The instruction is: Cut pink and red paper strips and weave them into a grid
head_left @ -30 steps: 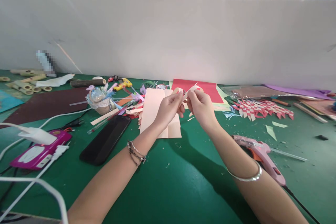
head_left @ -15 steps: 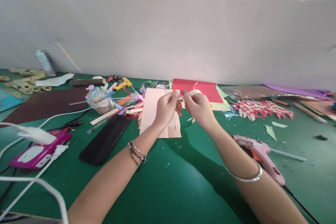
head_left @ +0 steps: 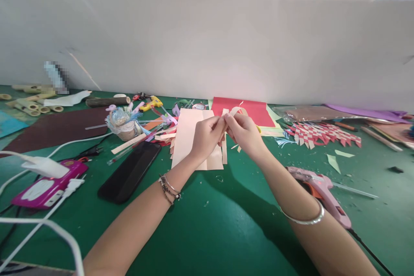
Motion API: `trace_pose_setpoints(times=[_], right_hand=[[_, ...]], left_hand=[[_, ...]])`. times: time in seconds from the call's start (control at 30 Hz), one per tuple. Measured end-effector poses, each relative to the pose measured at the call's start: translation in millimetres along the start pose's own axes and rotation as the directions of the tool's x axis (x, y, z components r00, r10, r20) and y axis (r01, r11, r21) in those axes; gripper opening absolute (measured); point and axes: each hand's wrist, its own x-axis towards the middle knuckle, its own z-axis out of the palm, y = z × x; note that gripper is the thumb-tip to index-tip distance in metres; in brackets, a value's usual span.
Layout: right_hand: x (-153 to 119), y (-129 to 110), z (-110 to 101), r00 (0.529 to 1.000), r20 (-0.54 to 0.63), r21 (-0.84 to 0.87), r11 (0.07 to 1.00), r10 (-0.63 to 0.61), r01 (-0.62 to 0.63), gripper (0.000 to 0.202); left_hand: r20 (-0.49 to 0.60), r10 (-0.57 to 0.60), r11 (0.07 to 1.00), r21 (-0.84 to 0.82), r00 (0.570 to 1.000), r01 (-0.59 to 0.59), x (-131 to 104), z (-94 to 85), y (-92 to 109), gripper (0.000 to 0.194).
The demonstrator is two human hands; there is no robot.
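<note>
My left hand (head_left: 207, 137) and my right hand (head_left: 244, 133) meet with fingertips pinched together over the table. Between them is a narrow pale-pink paper strip (head_left: 224, 151). One length of it hangs below the fingers, and a curved part arches above my right hand. The exact spot where the fingertips grip the strip is hidden. Beneath and left of my hands lies a creased pale-pink paper sheet (head_left: 187, 131). Behind them a red paper sheet (head_left: 255, 112) rests over light green paper.
A black phone (head_left: 129, 172) and a purple power strip (head_left: 51, 183) with white cables lie left. To the right are a pink glue gun (head_left: 323, 185) and a red-and-white woven paper piece (head_left: 323, 133). A white partition (head_left: 207, 47) stands behind the green table (head_left: 207, 233).
My hands have drawn together until their fingertips meet. The paper strip now shows hanging below the fingers and arching above the right hand.
</note>
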Motion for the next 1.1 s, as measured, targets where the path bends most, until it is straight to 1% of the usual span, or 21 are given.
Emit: trace_pose_setpoints(times=[0.1,0.27,0.33,0.4,0.47,0.5,0.6,0.67,0.73,0.8,0.87,1.0,1.07,1.1], right_hand=[[-0.9,-0.6,0.2,0.999,0.018,-0.011,0.999,-0.033,0.034,0.035],[-3.1,-2.5,2.8,0.999,-0.032,0.016,1.000,-0.006,0.007,0.033],[-3.8,-3.1,3.3,0.999,-0.041,0.051,0.999,-0.005,0.007,0.033],[-4.0,-3.2,2.7,0.998,-0.067,0.086,0.996,-0.006,0.012,0.034],[-3.7,-3.2,1.4,0.994,-0.108,0.114,0.993,-0.004,0.016,0.034],[-3.4,-3.0,0.8,0.993,-0.116,0.121,0.992,-0.003,0.017,0.035],[-2.7,-1.9,0.9,0.998,-0.059,0.088,0.996,0.000,0.006,0.038],[-2.5,-0.6,2.4,1.000,-0.027,0.034,0.999,-0.002,0.003,0.040],[-2.6,0.8,3.9,0.999,-0.024,-0.007,1.000,-0.024,0.023,0.039],[-3.1,1.3,4.8,0.998,-0.022,-0.036,0.998,-0.056,0.055,0.038],[-3.9,0.6,5.2,0.997,-0.026,-0.058,0.996,-0.069,0.067,0.038],[-5.7,-3.2,5.7,0.997,-0.064,-0.044,0.998,-0.039,0.036,0.037],[-6.2,-4.8,5.6,0.996,-0.077,-0.018,0.999,-0.041,0.039,0.037],[-6.3,-5.3,5.3,0.996,-0.075,-0.004,0.999,-0.048,0.048,0.037]], left_hand=[[-0.023,-0.006,0.999,-0.041,1.000,0.005,-0.3,1.0,-1.0,0.043],[-0.042,-0.076,0.985,-0.156,0.996,0.069,0.3,3.3,-2.4,0.046],[-0.019,-0.099,0.975,-0.202,0.995,0.093,1.0,3.5,-2.8,0.047],[0.039,-0.102,0.971,-0.212,0.994,0.108,1.6,3.1,-2.9,0.048],[0.087,-0.078,0.979,-0.182,0.993,0.093,1.6,2.3,-2.6,0.047],[0.089,-0.058,0.985,-0.155,0.994,0.072,1.4,1.9,-2.3,0.046],[0.030,-0.004,0.999,-0.042,1.000,0.005,0.1,0.8,-0.9,0.046],[-0.017,0.006,1.000,0.026,1.000,-0.006,-0.8,0.5,0.0,0.047],[-0.039,0.009,0.999,0.047,0.999,-0.008,-1.4,0.4,0.8,0.047],[-0.050,0.011,1.000,0.021,0.999,-0.010,-1.6,0.7,1.4,0.045],[-0.055,-0.011,1.000,-0.027,0.998,0.009,-1.3,1.4,1.9,0.044],[-0.063,-0.141,0.980,-0.152,0.988,0.130,0.9,2.5,1.4,0.044],[-0.034,-0.177,0.966,-0.195,0.984,0.168,2.3,2.4,0.6,0.043],[-0.005,-0.171,0.964,-0.205,0.985,0.167,2.9,2.1,0.1,0.043]])
